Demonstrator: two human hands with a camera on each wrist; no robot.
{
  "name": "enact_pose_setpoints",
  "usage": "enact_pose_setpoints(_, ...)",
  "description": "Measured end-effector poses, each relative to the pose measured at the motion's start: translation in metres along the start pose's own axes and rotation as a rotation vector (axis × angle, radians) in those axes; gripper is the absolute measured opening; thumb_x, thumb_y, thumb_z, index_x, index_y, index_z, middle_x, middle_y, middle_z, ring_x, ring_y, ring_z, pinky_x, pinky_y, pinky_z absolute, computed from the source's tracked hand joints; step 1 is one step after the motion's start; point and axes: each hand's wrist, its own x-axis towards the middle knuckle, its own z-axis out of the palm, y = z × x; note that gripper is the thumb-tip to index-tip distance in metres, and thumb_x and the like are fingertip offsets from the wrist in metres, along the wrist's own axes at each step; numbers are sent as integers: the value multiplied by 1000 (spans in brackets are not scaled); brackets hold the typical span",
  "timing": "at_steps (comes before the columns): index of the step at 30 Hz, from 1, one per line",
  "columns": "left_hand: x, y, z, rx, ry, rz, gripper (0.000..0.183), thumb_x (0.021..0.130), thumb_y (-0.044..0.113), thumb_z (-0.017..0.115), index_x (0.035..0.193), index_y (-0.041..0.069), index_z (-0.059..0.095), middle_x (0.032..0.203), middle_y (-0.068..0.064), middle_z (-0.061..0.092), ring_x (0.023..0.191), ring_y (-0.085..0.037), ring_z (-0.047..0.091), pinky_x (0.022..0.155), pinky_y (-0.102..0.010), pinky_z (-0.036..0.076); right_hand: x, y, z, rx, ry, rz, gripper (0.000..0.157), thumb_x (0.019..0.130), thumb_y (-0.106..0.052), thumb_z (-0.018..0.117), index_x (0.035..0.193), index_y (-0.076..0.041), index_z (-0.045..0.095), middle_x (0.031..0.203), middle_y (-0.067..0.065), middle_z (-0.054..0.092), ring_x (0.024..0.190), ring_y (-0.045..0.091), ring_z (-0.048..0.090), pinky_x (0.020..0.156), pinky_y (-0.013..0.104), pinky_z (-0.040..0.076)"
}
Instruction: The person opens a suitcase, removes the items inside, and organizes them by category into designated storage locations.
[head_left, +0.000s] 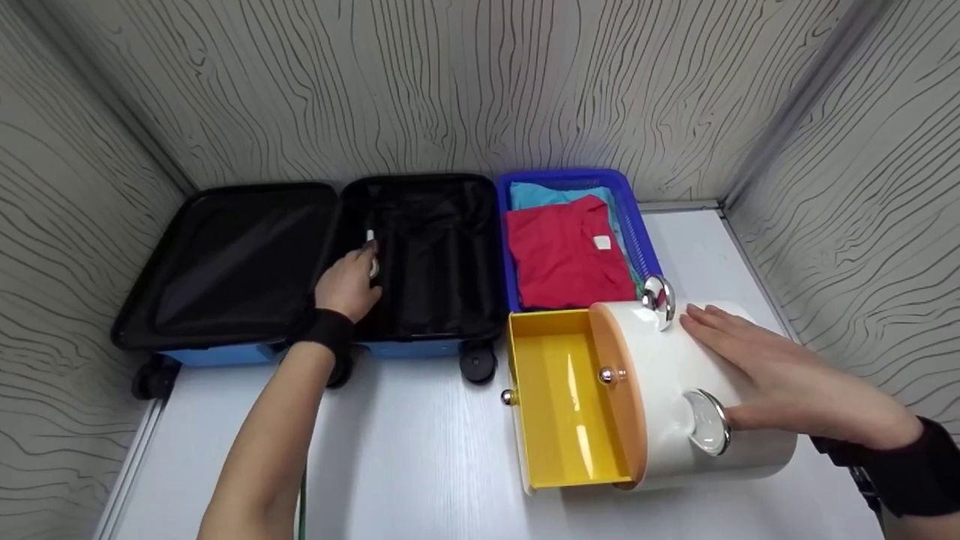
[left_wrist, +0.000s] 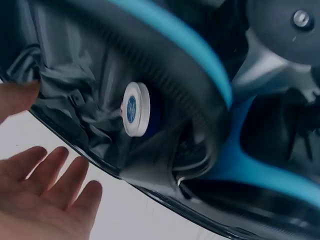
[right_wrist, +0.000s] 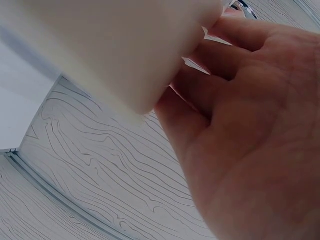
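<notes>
My left hand (head_left: 349,286) reaches into the right half of an open black-lined suitcase (head_left: 442,330). In the left wrist view its fingers (left_wrist: 60,172) are spread apart from the thumb with nothing between them. A small round container with a white lid and blue label (left_wrist: 132,109) sits in the lining near that hand. Close by the fingers in the head view is a small white piece (head_left: 370,235). My right hand (head_left: 780,375) rests with extended fingers on a white rounded storage box (head_left: 667,457), whose yellow drawer (head_left: 559,405) is pulled out.
A blue basket (head_left: 639,232) holding a folded red garment (head_left: 566,251) and a turquoise one (head_left: 536,195) stands behind the box. The suitcase's other half (head_left: 232,262) lies open at left. Patterned walls (head_left: 450,82) enclose the white table (head_left: 420,450).
</notes>
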Motion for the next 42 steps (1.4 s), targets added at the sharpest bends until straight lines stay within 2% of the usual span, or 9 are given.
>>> enact_pose_setpoints(3,16,2,-2,25,-45,-35,59,90,9,75,144,-2,53,128,-24,61,112,-41,61,95,-52,51,-2,0,-1,-11,7,-6,114,72,-48,89,162,-12,30,165,11,31,150,38,29,120,25,13)
enact_pose_setpoints(5,26,1,-1,39,-93,-63,56,90,8,74,141,-3,54,124,-25,61,111,-41,61,95,-52,50,-2,-1,-2,-11,2,-3,113,72,-43,89,163,-12,29,166,11,30,150,38,28,118,19,9)
enact_pose_setpoints(12,50,-2,12,103,-266,-121,67,97,11,64,153,-10,34,151,-35,38,139,-49,38,113,-56,35,-3,-6,-4,-9,-18,22,112,73,-42,88,163,-16,28,167,6,27,151,34,26,121,43,24)
enact_pose_setpoints(18,55,-9,21,142,-324,-173,66,101,9,54,157,-9,24,162,-35,18,149,-49,20,117,-58,28,-6,-8,-2,-10,12,-6,108,76,-50,86,162,-15,31,167,7,28,151,34,28,116,15,7)
enact_pose_setpoints(24,58,-10,21,105,-377,-232,69,101,6,52,157,-13,16,162,-37,11,149,-51,18,113,-63,32,-3,-10,-2,-10,10,9,106,78,-50,85,162,-14,31,166,7,30,151,34,27,122,44,23)
enact_pose_setpoints(28,59,-13,27,92,-425,-241,73,102,9,53,158,-12,11,162,-39,4,145,-55,20,110,-64,36,-2,-11,-2,-2,6,25,105,79,-50,84,162,-13,31,166,7,30,151,34,27,121,50,24)
enact_pose_setpoints(31,58,-17,33,118,-439,-240,70,104,9,49,158,-11,10,160,-41,7,142,-59,23,106,-66,38,-2,-11,-2,8,0,24,105,78,-46,85,162,-13,31,166,8,29,151,35,26,119,55,25)
enact_pose_setpoints(37,60,-24,43,137,-355,-262,55,105,10,45,152,-15,29,137,-43,40,124,-55,43,95,-61,48,-2,-11,-2,12,3,36,108,73,-33,87,162,-14,31,166,7,29,152,34,26,121,48,24)
enact_pose_setpoints(42,59,-27,45,109,-337,-350,46,106,13,41,141,-17,46,131,-39,39,118,-50,48,90,-55,52,-2,-11,-2,6,2,25,107,73,-34,87,162,-14,31,166,6,29,152,32,26,121,47,24)
